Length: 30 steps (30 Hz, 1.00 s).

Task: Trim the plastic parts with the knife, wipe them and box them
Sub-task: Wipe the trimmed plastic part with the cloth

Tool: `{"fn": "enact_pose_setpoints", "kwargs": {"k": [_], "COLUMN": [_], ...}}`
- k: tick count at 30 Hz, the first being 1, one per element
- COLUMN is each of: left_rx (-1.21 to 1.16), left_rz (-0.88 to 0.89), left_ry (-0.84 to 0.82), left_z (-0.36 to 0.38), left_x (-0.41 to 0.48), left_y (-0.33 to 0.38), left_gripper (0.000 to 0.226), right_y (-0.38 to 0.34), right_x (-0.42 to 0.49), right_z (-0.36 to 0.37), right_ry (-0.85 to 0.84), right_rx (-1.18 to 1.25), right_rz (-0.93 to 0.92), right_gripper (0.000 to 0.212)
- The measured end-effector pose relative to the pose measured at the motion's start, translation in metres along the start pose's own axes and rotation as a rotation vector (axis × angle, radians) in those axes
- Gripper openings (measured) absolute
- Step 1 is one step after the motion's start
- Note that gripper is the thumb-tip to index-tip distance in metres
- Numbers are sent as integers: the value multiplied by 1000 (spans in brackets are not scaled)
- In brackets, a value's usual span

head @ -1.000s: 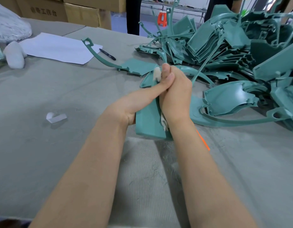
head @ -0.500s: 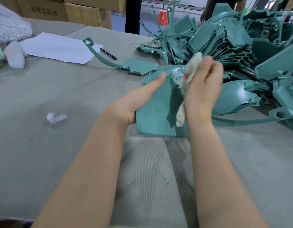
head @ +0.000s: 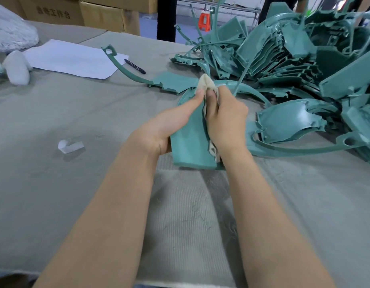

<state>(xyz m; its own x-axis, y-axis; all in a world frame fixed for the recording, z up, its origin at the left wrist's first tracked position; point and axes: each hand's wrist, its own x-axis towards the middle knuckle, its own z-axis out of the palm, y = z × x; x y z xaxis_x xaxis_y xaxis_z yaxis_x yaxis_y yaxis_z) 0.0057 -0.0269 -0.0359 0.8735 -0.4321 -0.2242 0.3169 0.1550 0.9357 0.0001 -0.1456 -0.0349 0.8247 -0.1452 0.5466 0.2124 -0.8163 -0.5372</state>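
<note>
Plastic part [head: 190, 146]: one, held over the table [head: 55, 183], beside the parts heap [head: 294, 59].
Left hand [head: 167, 125]: grips its edge, thumb straight along the face.
Right hand [head: 225, 119]: fingers curled round one cloth [head: 204, 83], against the part.
Elsewhere: one pen [head: 135, 66], one sheet [head: 73, 59].

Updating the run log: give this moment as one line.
step: wiping | left hand holds green part | right hand grips cloth against part

The left hand [head: 167, 125] and right hand [head: 227, 119] are bare, as are both forearms [head: 109, 215].
</note>
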Motion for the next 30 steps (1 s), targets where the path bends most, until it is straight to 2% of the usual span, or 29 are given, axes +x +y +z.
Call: {"fn": "enact_pose_setpoints", "kwargs": {"k": [2, 4, 7, 10, 13, 15, 18, 21, 24, 27, 30], "left_rx": [61, 100, 48, -26, -45, -39, -70, -311, -507, -467, -289], "left_rz": [-31, -49, -47, 11, 57, 90, 217, 331, 431, 416, 318], "left_ry": [10, 19, 1, 16, 37, 62, 157, 240, 166, 80, 82], "left_z": [3, 3, 1, -1, 1, 6, 10, -7, -20, -1, 19], "left_x": [0, 0, -1, -2, -2, -1, 2, 0, -7, -5, 4], "left_y": [-2, -3, -1, 1, 2, 3, 6, 10, 12, 9, 2], "left_gripper": [52, 51, 52, 51, 50, 54, 55, 55, 61, 57, 51], "right_y": [2, 5, 12, 15, 6, -4, -30, -58, -59, -36, -7], "right_x": [1, 4, 7, 7, 3, 0, -11, -32, -36, -14, 2], "right_z": [1, -4, -21, -27, -21, -14, 4, 21, 24, 21, 11], "right_ry": [34, 146, 360, 442, 330, 211, -16, -236, -318, -217, -148], "right_rx": [77, 260, 597, 681, 574, 354, 108, 179, 239, 148, 190], "right_rz": [85, 205, 340, 381, 343, 236, 23, -138, -252, -202, 59], "right_gripper": [43, 43, 31, 13, 17, 16, 32, 46, 47, 53, 51]}}
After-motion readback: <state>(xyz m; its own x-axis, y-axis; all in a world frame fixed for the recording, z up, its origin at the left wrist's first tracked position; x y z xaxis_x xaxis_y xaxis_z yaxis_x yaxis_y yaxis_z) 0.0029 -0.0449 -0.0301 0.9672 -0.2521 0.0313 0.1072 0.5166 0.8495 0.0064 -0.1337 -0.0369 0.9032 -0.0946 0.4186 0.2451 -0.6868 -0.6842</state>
